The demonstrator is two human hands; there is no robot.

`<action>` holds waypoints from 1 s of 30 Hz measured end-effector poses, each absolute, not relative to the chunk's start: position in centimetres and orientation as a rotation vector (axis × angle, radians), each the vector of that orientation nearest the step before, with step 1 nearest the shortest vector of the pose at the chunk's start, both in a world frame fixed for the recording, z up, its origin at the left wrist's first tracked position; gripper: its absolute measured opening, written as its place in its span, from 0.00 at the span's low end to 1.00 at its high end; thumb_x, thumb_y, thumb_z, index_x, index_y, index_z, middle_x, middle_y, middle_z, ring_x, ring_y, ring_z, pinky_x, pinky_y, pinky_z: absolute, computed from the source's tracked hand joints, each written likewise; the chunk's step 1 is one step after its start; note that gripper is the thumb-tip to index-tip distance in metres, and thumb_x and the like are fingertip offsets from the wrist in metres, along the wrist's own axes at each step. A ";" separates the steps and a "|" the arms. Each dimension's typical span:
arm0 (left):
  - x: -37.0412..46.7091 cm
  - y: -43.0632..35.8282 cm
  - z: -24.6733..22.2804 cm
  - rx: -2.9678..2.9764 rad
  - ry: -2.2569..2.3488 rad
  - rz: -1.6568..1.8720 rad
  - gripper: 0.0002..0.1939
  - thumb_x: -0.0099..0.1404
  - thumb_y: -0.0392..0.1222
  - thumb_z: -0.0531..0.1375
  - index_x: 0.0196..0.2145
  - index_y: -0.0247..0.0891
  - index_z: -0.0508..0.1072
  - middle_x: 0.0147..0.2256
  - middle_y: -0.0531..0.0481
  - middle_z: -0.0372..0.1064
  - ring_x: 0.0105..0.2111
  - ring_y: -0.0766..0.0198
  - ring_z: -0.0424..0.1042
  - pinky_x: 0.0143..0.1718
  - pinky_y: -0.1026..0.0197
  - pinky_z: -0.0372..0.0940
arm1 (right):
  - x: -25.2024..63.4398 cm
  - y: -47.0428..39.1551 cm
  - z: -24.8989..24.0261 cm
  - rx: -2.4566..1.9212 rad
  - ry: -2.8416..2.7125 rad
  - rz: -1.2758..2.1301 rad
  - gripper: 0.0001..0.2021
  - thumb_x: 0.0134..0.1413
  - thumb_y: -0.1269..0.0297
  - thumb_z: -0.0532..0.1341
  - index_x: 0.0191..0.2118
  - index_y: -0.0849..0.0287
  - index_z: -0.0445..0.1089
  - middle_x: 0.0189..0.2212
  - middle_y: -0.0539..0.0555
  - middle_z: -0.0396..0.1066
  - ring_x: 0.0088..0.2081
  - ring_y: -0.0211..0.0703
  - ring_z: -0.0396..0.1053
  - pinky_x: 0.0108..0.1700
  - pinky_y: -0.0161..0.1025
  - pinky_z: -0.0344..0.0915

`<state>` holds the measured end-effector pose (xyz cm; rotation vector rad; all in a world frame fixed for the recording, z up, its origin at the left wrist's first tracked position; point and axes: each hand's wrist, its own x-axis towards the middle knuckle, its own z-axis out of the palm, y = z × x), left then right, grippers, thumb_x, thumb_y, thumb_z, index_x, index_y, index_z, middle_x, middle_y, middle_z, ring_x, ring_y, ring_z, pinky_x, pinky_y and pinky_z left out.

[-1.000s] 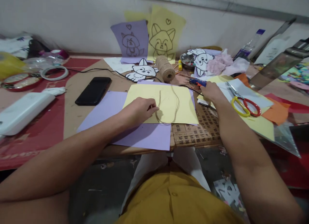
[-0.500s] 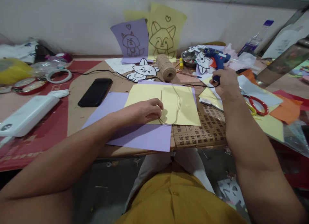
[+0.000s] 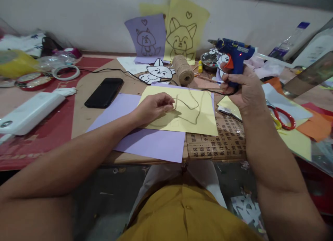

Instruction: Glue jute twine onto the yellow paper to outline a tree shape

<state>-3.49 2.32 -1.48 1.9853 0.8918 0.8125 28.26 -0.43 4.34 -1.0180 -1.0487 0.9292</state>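
Observation:
My left hand [image 3: 159, 107] is closed in a pinch on a piece of brown twine [image 3: 199, 111], over a yellow sheet [image 3: 205, 125]. The twine loops across the sheet and runs toward the twine spool [image 3: 183, 70] behind it. My right hand [image 3: 243, 85] is wrapped round the handle of a blue glue gun [image 3: 238, 55], raised with its nozzle pointing left and a small red light showing. Its black cord trails left across the table. Under the yellow sheet lie purple sheets [image 3: 161, 144].
A black phone [image 3: 104, 92] and white power bank [image 3: 33, 111] lie left. Fox drawings [image 3: 181, 40] lean on the wall; a fox cutout [image 3: 158, 72] lies before them. Red-handled scissors [image 3: 284, 118], a metal bowl [image 3: 206, 62] and a tilted bottle [image 3: 309, 74] are right.
My right hand has lifted the glue gun and its nozzle now points left in the air. My left hand has raised the twine end slightly, and the twine loop has changed shape.

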 end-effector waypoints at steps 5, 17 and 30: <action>-3.0 2.6 -1.8 1.813 0.905 0.968 0.10 0.64 0.45 0.69 0.36 0.34 0.81 0.29 0.47 0.77 0.27 0.68 0.72 0.32 0.65 0.68 | 27.5 -1.7 4.9 -0.964 -1.175 1.023 0.12 0.54 0.52 0.72 0.41 0.49 0.74 0.41 0.50 0.79 0.34 0.40 0.72 0.30 0.38 0.65; -2.3 2.2 -1.6 1.574 1.011 1.033 0.08 0.68 0.40 0.68 0.37 0.31 0.82 0.30 0.46 0.80 0.26 0.69 0.76 0.27 0.69 0.72 | 27.4 -3.9 4.7 -0.986 -1.632 1.289 0.22 0.50 0.52 0.77 0.49 0.51 0.77 0.33 0.50 0.78 0.24 0.41 0.69 0.23 0.39 0.65; -2.3 2.4 -2.0 1.329 0.946 1.060 0.04 0.73 0.31 0.65 0.41 0.29 0.81 0.37 0.44 0.84 0.36 0.64 0.84 0.47 0.59 0.80 | 27.2 -2.7 4.7 -1.222 -2.269 0.595 0.22 0.62 0.55 0.67 0.61 0.50 0.76 0.55 0.58 0.76 0.56 0.64 0.72 0.60 0.62 0.71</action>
